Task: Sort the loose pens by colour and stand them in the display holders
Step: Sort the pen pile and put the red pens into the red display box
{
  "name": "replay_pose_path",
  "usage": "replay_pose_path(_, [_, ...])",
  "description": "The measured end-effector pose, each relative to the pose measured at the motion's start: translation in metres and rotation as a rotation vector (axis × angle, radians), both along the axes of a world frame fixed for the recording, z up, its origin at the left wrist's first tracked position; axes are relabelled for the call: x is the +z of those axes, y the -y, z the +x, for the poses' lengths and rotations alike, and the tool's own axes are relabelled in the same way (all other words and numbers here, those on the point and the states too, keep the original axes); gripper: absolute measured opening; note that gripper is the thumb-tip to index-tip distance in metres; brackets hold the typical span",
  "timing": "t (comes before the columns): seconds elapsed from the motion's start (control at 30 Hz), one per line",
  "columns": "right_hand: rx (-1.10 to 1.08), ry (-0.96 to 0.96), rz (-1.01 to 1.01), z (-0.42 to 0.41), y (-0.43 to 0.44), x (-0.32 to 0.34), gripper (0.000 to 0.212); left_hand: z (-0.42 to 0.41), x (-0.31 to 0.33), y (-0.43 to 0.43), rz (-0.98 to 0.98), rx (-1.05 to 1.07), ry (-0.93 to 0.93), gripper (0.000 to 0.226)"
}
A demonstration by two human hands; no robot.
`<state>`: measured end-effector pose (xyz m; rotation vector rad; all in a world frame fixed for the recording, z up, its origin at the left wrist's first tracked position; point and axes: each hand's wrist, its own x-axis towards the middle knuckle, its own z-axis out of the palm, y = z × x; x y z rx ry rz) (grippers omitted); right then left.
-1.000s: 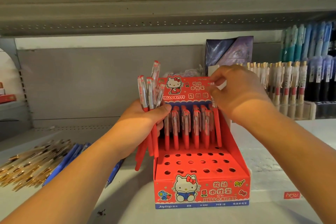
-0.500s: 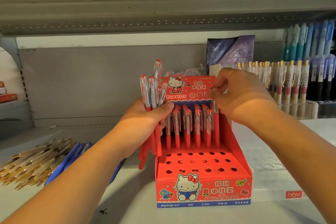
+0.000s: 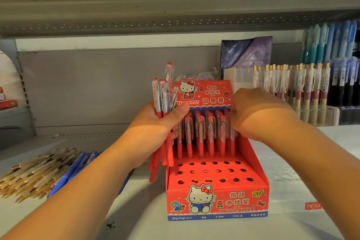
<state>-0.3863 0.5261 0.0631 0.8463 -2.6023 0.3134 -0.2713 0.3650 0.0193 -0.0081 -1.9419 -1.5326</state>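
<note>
A red Hello Kitty display holder (image 3: 218, 200) stands on the shelf, its back rows filled with upright red pens (image 3: 200, 136) and its front rows of holes bare. My left hand (image 3: 155, 128) grips a bundle of several red pens (image 3: 162, 101) just left of the holder, caps up. My right hand (image 3: 259, 115) is at the holder's right back corner, fingers curled at the top of the rightmost standing pen there; the fingertips are hidden.
Loose gold pens (image 3: 33, 175) and blue pens (image 3: 78, 165) lie in heaps on the shelf (image 3: 136, 220) at the left. Filled holders of gold-clipped pens (image 3: 292, 84) and blue pens (image 3: 331, 41) stand at the right. A purple packet (image 3: 247, 52) leans behind.
My right hand has lowered a red pen into the right end of the back rows and dropped with it. My left hand and its bundle stayed almost still.
</note>
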Motion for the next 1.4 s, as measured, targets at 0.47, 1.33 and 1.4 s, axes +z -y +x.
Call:
replay_pose_path(0.47, [0.842,0.568,-0.907,0.024,0.028,-0.028,0.010,0.006,-0.001,-0.006,-0.095,-0.183,-0.017,0.010])
replay_pose_path(1.33, [0.884,0.447,-1.249,0.012,0.031,-0.031,0.025,0.001,0.009,0.002,0.030,0.244,-0.127,0.023])
replay_pose_path(1.4, [0.873,0.418,-1.189,0.011,0.033,-0.035,0.028,0.001,0.009,0.002,0.035,0.231,-0.134,0.023])
